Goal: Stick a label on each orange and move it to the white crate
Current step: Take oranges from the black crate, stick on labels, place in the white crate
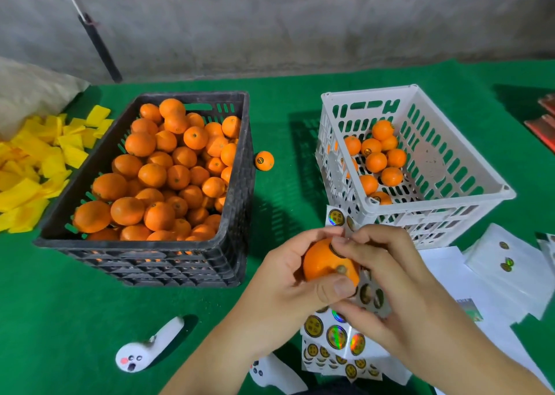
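1. Orange fruit sits in your left hand [288, 277], the orange [326, 262] cupped near you, between the two crates, fingers curled behind it and the thumb across its near side.
2. Your right hand [387, 277] pinches a label [335, 250] against the top right of the orange, while its lower fingers also seem to hold a strip of label backing [371, 297]; how firmly is hard to tell.
3. What matters next: the white crate [450, 190] lies far and to the right of the orange, just beyond your right hand, so that hand is nearer to it.
4. Labelled oranges already lie in it; the black crate [234, 244] on the left is still heaped.
5. One labelled orange [264, 161] rests on the green tabletop [285, 142] between the crates.
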Demonstrator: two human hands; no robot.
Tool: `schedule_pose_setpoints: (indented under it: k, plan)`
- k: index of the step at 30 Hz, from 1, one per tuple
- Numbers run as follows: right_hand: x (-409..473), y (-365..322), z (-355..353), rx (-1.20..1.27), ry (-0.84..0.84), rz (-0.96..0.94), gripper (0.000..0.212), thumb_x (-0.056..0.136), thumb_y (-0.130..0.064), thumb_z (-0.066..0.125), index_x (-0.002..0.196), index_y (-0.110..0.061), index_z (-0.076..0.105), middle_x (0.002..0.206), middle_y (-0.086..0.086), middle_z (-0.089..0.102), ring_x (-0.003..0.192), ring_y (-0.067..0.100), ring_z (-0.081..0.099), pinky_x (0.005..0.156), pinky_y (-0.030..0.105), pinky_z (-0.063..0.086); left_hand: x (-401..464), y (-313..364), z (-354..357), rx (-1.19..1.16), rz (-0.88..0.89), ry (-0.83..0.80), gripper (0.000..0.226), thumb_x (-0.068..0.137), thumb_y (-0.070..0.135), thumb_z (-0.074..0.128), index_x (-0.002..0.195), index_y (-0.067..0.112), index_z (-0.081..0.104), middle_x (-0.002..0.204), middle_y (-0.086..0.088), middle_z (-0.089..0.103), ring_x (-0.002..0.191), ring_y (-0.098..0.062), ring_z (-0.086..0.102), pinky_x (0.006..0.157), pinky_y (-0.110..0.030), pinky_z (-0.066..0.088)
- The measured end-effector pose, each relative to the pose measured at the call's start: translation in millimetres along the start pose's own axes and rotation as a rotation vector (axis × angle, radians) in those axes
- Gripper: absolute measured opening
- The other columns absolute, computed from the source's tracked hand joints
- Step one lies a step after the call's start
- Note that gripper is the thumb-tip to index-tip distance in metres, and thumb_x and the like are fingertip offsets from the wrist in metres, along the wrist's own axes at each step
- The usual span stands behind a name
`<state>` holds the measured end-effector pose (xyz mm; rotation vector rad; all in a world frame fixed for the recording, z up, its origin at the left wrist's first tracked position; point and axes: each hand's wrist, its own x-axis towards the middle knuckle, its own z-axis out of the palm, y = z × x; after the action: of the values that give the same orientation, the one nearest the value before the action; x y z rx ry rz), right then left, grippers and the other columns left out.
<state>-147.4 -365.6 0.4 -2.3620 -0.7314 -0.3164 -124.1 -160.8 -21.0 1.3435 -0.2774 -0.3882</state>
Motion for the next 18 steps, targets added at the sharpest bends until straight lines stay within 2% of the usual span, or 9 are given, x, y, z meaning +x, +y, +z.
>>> schedule_pose_setpoints:
  k: [4, 6, 8, 10, 12, 13, 15, 17, 18]
  plan:
    - [8, 3, -2, 0.142, 0.111, 0.037, 0.064, 0.083, -0.047, 0.079, 0.138, -0.029, 0.054, 0.135, -0.009, 0.042, 0.130, 0.005, 0.048, 0.102, 0.012, 0.040, 5, -1, 2, -0.086, -0.041, 0.049, 0.059, 0.095, 0.067, 0.058, 0.141, 0.030, 0.062, 0.139, -0.006, 0.066, 0.132, -0.027, 0.061, 0.110, -0.051, 0.049]
    - [16, 12, -12, 0.141, 0.205, 0.055, 0.066, 0.078, -0.048, 0.079, 0.136, -0.030, 0.053, 0.131, -0.003, 0.044, 0.132, 0.001, 0.044, 0.103, 0.010, 0.038, 8, 0, -5, -0.041, -0.059, 0.112, 0.048, 0.099, 0.062, 0.057, 0.137, 0.033, 0.065, 0.133, -0.006, 0.070, 0.126, -0.028, 0.065, 0.110, -0.059, 0.047]
    - [32, 31, -23, 0.061, 0.330, 0.141, 0.067, 0.081, -0.045, 0.081, 0.137, -0.020, 0.054, 0.132, 0.007, 0.042, 0.131, -0.002, 0.039, 0.103, 0.014, 0.042, 10, -4, -13, 0.169, -0.042, 0.184, 0.037, 0.097, 0.048, 0.064, 0.133, 0.040, 0.065, 0.122, -0.010, 0.073, 0.113, -0.022, 0.068, 0.103, -0.061, 0.051]
    - [48, 51, -33, -0.021, 0.378, 0.414, 0.081, 0.085, -0.043, 0.082, 0.151, -0.013, 0.046, 0.144, 0.018, 0.035, 0.141, 0.011, 0.032, 0.118, 0.033, 0.037, 9, -7, -20, 0.285, 0.009, 0.162, 0.038, 0.097, 0.035, 0.065, 0.134, 0.040, 0.062, 0.120, -0.013, 0.072, 0.094, -0.018, 0.061, 0.097, -0.049, 0.056]
    - [53, 62, -41, 0.017, 0.272, 0.588, 0.099, 0.085, -0.054, 0.075, 0.164, -0.027, 0.023, 0.161, 0.007, 0.025, 0.152, 0.020, 0.024, 0.124, 0.045, 0.027, 10, -6, -24, 0.251, 0.085, 0.048, 0.040, 0.102, 0.021, 0.062, 0.139, 0.036, 0.055, 0.125, -0.001, 0.073, 0.087, -0.017, 0.062, 0.084, -0.027, 0.055]
    - [51, 64, -42, 0.103, 0.191, 0.565, 0.094, 0.086, -0.066, 0.069, 0.163, -0.038, 0.024, 0.163, -0.007, 0.030, 0.152, 0.013, 0.028, 0.121, 0.044, 0.031, 11, -4, -26, 0.212, 0.104, -0.002, 0.044, 0.104, 0.017, 0.061, 0.143, 0.034, 0.050, 0.127, -0.002, 0.073, 0.091, -0.014, 0.067, 0.083, -0.024, 0.054]
    - [45, 59, -35, 0.402, -0.036, 0.527, 0.075, 0.080, -0.084, 0.063, 0.147, -0.055, 0.046, 0.149, -0.027, 0.052, 0.134, -0.001, 0.053, 0.107, 0.036, 0.047, 17, -1, -35, 0.204, 0.112, -0.033, 0.051, 0.106, 0.017, 0.060, 0.150, 0.035, 0.042, 0.128, -0.004, 0.073, 0.106, -0.019, 0.072, 0.090, -0.034, 0.058]
    - [38, 54, -19, 0.607, -0.213, 0.512, 0.051, 0.084, -0.071, 0.072, 0.129, -0.047, 0.068, 0.124, -0.010, 0.075, 0.100, 0.012, 0.074, 0.084, 0.040, 0.059, 24, 4, -48, 0.282, 0.096, -0.008, 0.054, 0.105, 0.021, 0.061, 0.151, 0.041, 0.040, 0.127, -0.002, 0.073, 0.114, -0.024, 0.071, 0.096, -0.048, 0.058]
    - [36, 53, -11, 0.622, -0.217, 0.499, 0.034, 0.089, -0.056, 0.073, 0.119, -0.040, 0.074, 0.107, 0.002, 0.079, 0.085, 0.024, 0.074, 0.074, 0.043, 0.057, 29, 7, -56, 0.346, 0.096, 0.003, 0.053, 0.104, 0.024, 0.062, 0.148, 0.045, 0.042, 0.125, 0.000, 0.074, 0.113, -0.022, 0.071, 0.095, -0.046, 0.058]
